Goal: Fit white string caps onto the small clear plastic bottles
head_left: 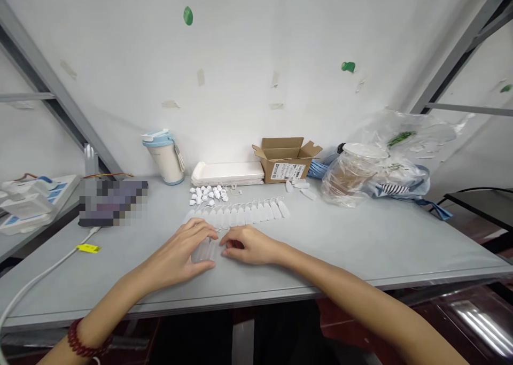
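My left hand (188, 251) lies low over the table, its thumb and fingers closed around the sides of a few clear plastic pieces (205, 251). Just to the right is my right hand (250, 245), its thumb and index finger curled toward each other at the edge of these pieces. Whatever sits between those fingertips is too small to make out. Beyond both hands runs a row of white translucent tags (248, 214) with thin string loops, laid side by side. A pile of small white plastic caps (206, 194) lies behind the row's left part.
Along the wall stand a cream tumbler (166, 159), a stack of white trays (228, 172), an open cardboard box (286, 164) and a plastic-wrapped tub (352, 175). Loose white pieces (306, 193) lie before the box. At left are a blurred dark device (112, 202) and a white cable (44, 274).
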A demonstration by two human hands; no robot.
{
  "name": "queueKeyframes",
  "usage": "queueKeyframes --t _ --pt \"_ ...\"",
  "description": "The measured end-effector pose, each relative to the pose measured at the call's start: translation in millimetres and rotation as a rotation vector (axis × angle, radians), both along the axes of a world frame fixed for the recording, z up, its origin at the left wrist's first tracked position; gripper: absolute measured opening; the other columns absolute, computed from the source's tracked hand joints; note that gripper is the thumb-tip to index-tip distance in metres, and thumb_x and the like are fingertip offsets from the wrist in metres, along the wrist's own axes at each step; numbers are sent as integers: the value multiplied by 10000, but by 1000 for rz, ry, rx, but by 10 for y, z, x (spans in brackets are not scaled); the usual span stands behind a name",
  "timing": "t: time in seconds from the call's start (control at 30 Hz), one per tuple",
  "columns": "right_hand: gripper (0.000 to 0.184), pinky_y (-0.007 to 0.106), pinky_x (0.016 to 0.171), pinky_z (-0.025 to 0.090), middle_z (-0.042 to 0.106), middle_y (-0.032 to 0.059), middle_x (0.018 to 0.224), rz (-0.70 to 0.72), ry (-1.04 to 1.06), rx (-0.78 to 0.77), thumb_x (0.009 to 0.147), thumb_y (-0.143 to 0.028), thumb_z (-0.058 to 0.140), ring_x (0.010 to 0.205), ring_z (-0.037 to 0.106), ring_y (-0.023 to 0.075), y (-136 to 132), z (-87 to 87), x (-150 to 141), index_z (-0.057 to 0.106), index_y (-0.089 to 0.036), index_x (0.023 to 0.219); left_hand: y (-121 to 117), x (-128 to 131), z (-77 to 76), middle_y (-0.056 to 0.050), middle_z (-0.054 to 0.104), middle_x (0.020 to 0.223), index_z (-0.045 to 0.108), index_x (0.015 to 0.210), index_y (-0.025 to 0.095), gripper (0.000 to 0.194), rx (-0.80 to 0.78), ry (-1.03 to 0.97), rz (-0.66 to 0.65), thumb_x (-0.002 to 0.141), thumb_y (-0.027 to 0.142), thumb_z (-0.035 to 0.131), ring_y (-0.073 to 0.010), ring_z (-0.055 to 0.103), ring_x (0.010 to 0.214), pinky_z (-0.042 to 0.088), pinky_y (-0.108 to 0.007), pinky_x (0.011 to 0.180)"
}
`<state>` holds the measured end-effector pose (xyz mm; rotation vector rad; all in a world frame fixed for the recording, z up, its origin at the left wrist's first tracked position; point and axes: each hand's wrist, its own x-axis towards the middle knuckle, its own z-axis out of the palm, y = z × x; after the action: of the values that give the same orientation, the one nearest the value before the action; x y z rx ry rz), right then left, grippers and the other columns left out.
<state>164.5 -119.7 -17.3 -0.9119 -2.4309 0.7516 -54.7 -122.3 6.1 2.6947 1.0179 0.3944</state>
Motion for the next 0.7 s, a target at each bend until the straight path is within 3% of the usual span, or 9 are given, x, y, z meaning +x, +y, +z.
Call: queueKeyframes --t 0.1,0.2,0.27,0.33,0.43,0.5,0.6,0.7 --pt "189 224 647 399 624 38 766 6 4 18 827 -222 619 670 518 118 0 -1 2 668 -100 963 2 -22 -27 -49 580 1134 542 1067 229 295 9 -6 -5 801 342 599 -251 446 1142 409 -387 961" --pt "169 220 637 405 617 30 748 21 18 59 822 -218 624 657 521 115 -4 -19 -1 666 -107 941 -21 -27 -25 -59 570 1147 521 1123 228 420 3 -18 24 760 399 645 -261 466 1136 432 -380 944" --pt "142 223 644 415 617 36 771 -7 44 155 839 -201 590 672 531 120 12 -40 8 660 -122 934 -25 5 5 -69 564 1153 499 1165 220 533 -5 -38 57 721 458 674 -262 501 1099 459 -371 910" --pt "150 235 659 423 615 55 806 -76 64 313 868 -183 522 711 542 135 67 -55 49 652 -136 925 18 81 55 -76 565 1149 496 1167 212 521 -2 -76 81 748 490 635 -255 522 1068 472 -366 885" --pt "217 255 672 427 608 86 830 -219 47 534 907 -195 431 761 547 161 247 -46 222 641 -137 913 230 271 133 -78 589 1107 544 1079 202 326 49 -151 119 872 439 461 -247 505 1084 437 -390 925" --pt "241 261 696 428 609 94 854 -354 25 602 921 -194 397 792 550 170 410 -16 418 632 -144 932 461 434 167 -80 617 1061 585 1010 192 297 67 -143 158 888 381 392 -258 507 1070 426 -417 931" --pt "261 290 758 424 604 113 902 -615 -114 616 920 -183 380 861 540 200 627 46 770 636 -146 951 835 694 163 -103 658 1026 642 997 153 330 31 -26 252 829 233 370 -292 508 1091 427 -423 924" --pt "283 318 792 411 590 147 1031 -862 -341 533 912 -160 380 995 504 247 735 91 1077 640 -135 1020 1104 909 101 -84 677 1086 654 1084 159 424 -4 60 228 789 131 350 -277 523 1102 400 -392 957"
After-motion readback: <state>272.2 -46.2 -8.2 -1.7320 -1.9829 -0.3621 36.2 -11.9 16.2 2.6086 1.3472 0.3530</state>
